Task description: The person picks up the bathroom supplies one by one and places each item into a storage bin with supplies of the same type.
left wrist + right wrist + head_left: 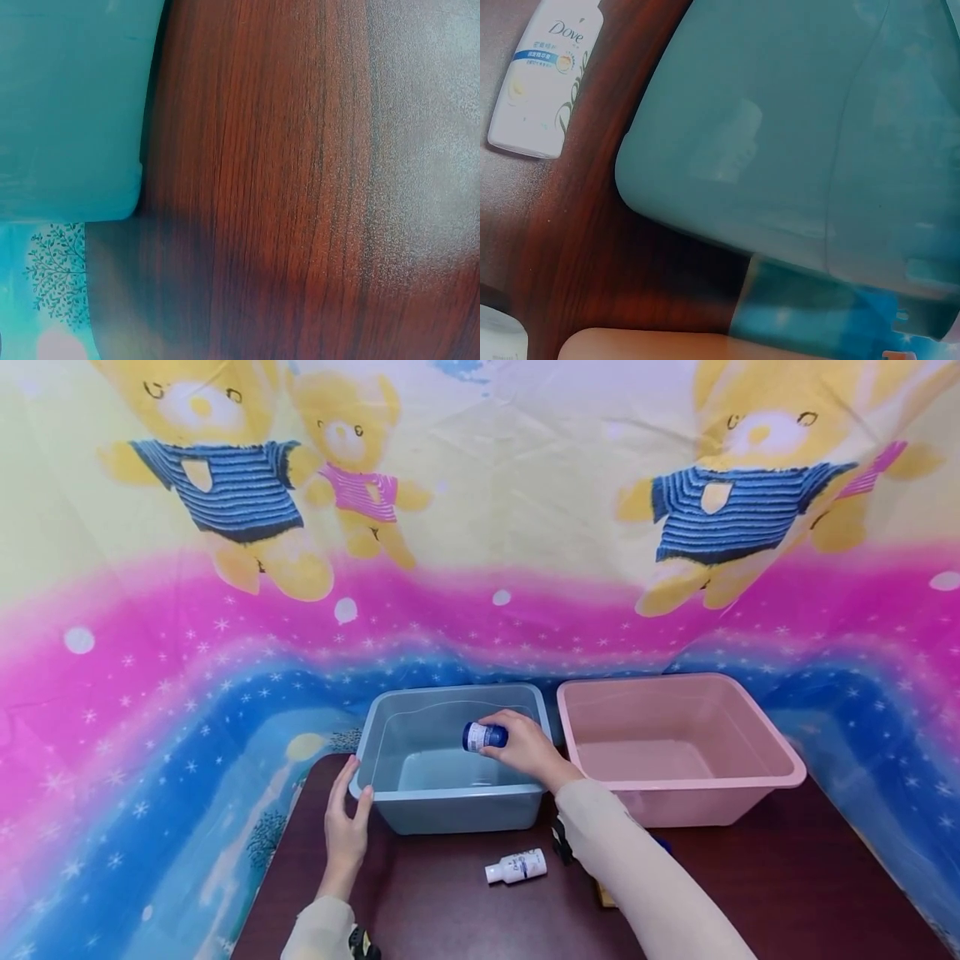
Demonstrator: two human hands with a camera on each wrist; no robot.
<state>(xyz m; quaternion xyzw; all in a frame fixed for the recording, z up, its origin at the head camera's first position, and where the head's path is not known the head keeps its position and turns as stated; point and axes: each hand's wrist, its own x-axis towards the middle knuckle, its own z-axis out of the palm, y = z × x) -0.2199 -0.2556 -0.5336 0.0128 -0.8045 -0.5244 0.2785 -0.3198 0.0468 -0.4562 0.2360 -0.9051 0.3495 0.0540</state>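
In the head view, my right hand [521,745] grips a small dark blue bottle [483,737] with a white label. The bottle lies nearly level above the inside of the blue-grey tub [456,793]. At the tub's left front corner, my left hand [347,827] touches the rim with fairly straight fingers and thumb. A white Dove bottle [517,866] lies on its side in front of the tub, its cap toward the left; the right wrist view shows its label [544,64]. Neither hand shows in the left wrist view.
A pink tub [682,785] stands right of the blue-grey one on the dark wooden table [427,910]. Under the right forearm, a blue thing [663,843] and a tan thing [606,897] are mostly hidden. A bear-printed cloth [495,527] hangs behind.
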